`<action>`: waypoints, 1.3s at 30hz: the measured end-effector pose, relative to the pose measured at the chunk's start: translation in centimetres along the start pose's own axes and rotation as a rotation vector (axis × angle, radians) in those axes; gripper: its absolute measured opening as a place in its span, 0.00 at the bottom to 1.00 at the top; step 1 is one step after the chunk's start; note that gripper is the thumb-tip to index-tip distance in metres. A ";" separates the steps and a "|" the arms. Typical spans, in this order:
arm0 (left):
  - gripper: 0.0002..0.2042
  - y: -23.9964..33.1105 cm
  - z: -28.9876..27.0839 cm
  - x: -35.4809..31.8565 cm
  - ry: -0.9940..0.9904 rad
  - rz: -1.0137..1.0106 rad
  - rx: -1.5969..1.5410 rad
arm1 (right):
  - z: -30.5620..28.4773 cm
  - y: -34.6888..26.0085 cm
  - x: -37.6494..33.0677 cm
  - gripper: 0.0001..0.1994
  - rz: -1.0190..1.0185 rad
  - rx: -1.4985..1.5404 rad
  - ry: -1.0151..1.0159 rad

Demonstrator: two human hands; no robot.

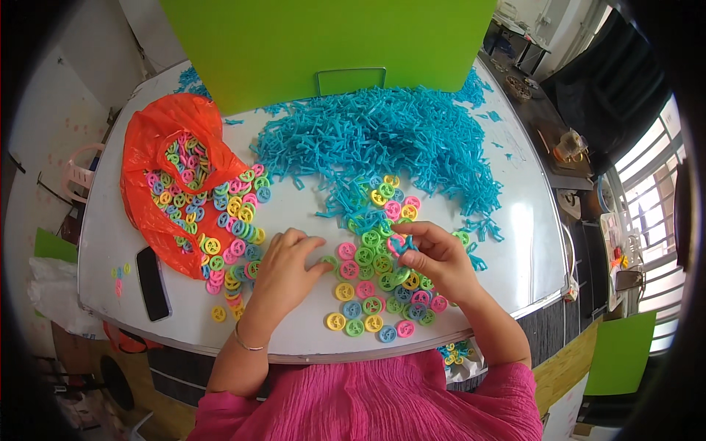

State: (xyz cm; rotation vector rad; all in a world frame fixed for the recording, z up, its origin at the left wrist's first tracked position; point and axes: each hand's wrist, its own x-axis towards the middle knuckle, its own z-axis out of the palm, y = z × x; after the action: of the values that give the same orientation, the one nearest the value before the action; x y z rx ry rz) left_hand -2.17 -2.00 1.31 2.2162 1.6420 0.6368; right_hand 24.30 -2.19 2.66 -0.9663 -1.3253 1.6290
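Between the thumb and fingers of my right hand [441,266] is a small pink plastic wheel [396,245] with a blue plastic clip [409,242] against it. Whether the two are joined, I cannot tell. My left hand [287,268] hovers low over the table with thumb and index finger apart, close to a green wheel [329,261] at the edge of a spread of loose wheels. These spoked wheels, in pink, yellow, green and blue, lie flat in front of me, such as a yellow wheel [345,292]. Behind them rises a big heap of blue clips [375,132].
A red plastic bag [151,136] spills more wheels at the left. Beside it lies a black phone [153,284]. A green panel [331,44] with a metal handle [351,70] stands behind the clips. The white table [515,272] has a curved near edge.
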 end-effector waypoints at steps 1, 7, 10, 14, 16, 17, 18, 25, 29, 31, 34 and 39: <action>0.16 0.1 0.0 0.0 -0.075 -0.037 -0.036 | 0.2 0.1 0.0 0.19 0.002 -0.001 -0.001; 0.11 0.5 0.4 0.2 -0.117 -0.114 -0.189 | 0.3 1.3 0.2 0.14 0.076 0.054 0.018; 0.10 1.2 0.6 0.3 -0.035 -0.142 -0.350 | 0.5 1.4 0.3 0.11 0.085 0.112 0.065; 0.06 2.9 1.5 -0.1 -0.027 -0.244 -1.168 | 2.2 1.1 -0.1 0.12 0.051 -0.087 0.092; 0.07 3.5 2.0 -0.5 -0.018 -0.204 -1.120 | 3.0 1.3 -0.4 0.12 -0.010 -0.153 0.108; 0.09 3.6 2.1 -0.7 -0.007 -0.164 -1.072 | 3.3 1.4 -0.5 0.13 -0.057 -0.186 0.104; 0.09 3.7 1.8 -0.7 -0.009 -0.164 -1.072 | 3.5 1.4 -0.5 0.13 -0.105 -0.219 0.100; 0.13 4.0 1.6 -1.0 0.003 -0.194 -1.179 | 3.9 1.9 -0.5 0.12 -0.180 -0.119 0.208; 0.14 4.1 1.5 -1.1 0.003 -0.193 -1.240 | 3.9 2.4 -0.5 0.12 -0.218 -0.255 0.144; 0.13 4.3 1.7 -1.1 0.017 -0.197 -1.234 | 4.1 2.7 -0.5 0.12 -0.210 -0.206 0.157; 0.11 4.6 2.5 -1.5 0.061 -0.202 -1.181 | 3.9 3.0 -0.5 0.14 -0.299 -0.324 0.177; 0.10 4.2 2.6 -1.4 0.090 -0.200 -1.251 | 4.4 1.9 -0.5 0.18 -0.500 -0.871 0.201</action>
State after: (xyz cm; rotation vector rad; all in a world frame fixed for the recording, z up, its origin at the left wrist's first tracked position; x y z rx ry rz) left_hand 2.33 -4.53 0.91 1.1000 0.9619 1.2467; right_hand 20.25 -4.52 1.56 -1.1095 -1.9728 0.5328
